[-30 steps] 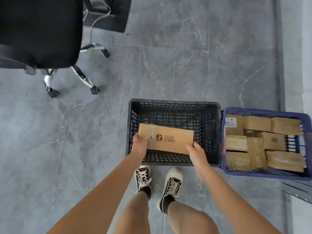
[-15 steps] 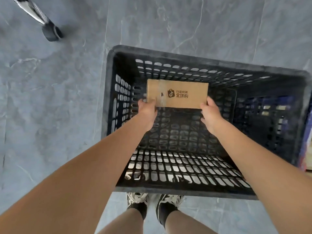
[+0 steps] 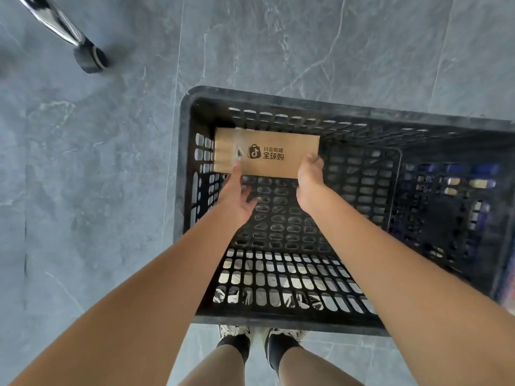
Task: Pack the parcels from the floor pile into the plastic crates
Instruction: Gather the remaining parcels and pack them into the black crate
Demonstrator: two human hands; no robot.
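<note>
At the far left a chair caster stands on the grey floor. Inside the black crate, the left hand has straight fingers touching the near edge of the cardboard parcel. The right hand grips the parcel's near right corner. The parcel sits at the crate's far left corner.

Matt cardboard parcel, perforated black plastic crate.
</note>
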